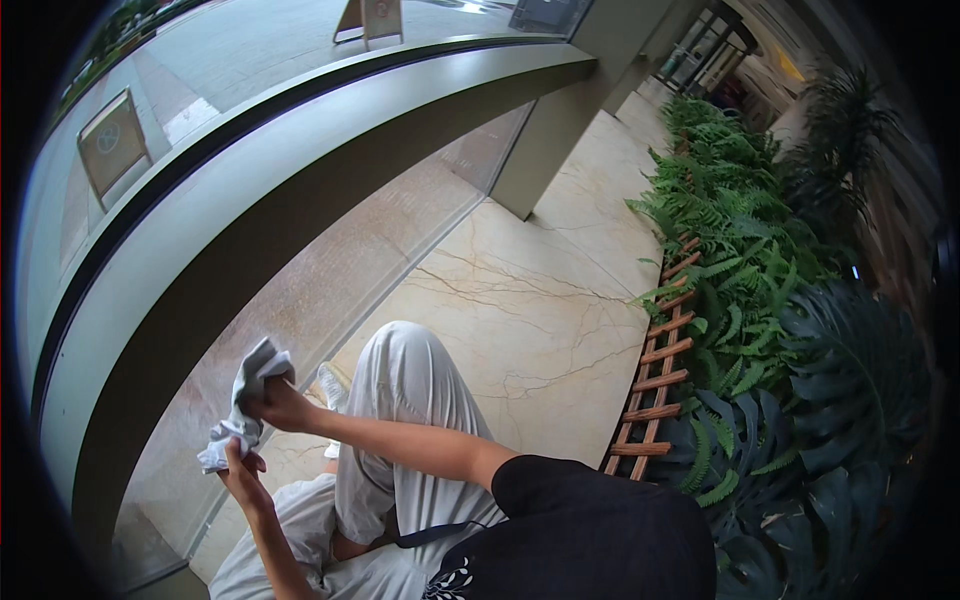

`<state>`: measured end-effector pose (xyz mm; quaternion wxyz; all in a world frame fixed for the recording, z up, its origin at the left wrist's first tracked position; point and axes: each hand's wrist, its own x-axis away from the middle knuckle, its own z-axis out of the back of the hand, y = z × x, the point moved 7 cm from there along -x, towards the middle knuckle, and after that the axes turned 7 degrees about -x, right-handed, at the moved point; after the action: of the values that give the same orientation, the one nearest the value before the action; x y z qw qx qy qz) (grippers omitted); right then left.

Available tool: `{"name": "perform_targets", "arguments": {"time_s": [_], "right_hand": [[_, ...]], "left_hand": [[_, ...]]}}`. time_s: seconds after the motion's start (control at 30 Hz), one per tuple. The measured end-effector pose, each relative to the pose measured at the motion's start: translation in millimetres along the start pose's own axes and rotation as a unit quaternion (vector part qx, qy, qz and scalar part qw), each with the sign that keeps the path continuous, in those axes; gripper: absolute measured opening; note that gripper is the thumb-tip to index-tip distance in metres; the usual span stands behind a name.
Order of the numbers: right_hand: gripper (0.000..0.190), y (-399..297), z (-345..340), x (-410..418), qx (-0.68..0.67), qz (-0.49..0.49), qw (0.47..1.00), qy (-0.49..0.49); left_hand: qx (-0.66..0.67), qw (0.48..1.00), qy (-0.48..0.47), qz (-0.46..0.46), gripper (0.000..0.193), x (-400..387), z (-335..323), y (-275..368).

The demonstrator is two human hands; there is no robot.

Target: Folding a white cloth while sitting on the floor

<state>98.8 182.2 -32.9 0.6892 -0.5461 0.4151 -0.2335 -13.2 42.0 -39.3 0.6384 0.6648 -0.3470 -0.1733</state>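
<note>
A crumpled pale grey cloth [256,373] is held in front of a low glass pane [315,300], left of my bent knees. My right hand [281,405] grips the upper part of the cloth, its fingers partly hidden by the fabric. Lower down, my left hand [244,472] pinches the cloth's bunched lower end between thumb and fingers. Whether the cloth touches the glass I cannot tell.
A wide metal window rail [225,180] curves above the pane and meets a pillar [544,150]. Veined stone floor [525,300] lies beside my knees. At the right, a small wooden fence [660,379] borders ferns [735,225]. Signboards [114,146] stand outside.
</note>
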Motion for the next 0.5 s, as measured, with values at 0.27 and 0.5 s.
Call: {"name": "perform_targets", "arguments": {"time_s": [0.27, 0.5], "right_hand": [[0.012, 20, -8, 9, 0.143, 0.016, 0.983, -0.116], [0.034, 9, -8, 8, -0.035, -0.147, 0.987, -0.046]], "left_hand": [[-0.116, 0.992, -0.022, 0.049, 0.017, -39, 7, -17], [-0.067, 0.997, -0.006, 0.026, 0.014, -25, 9, -16]]}}
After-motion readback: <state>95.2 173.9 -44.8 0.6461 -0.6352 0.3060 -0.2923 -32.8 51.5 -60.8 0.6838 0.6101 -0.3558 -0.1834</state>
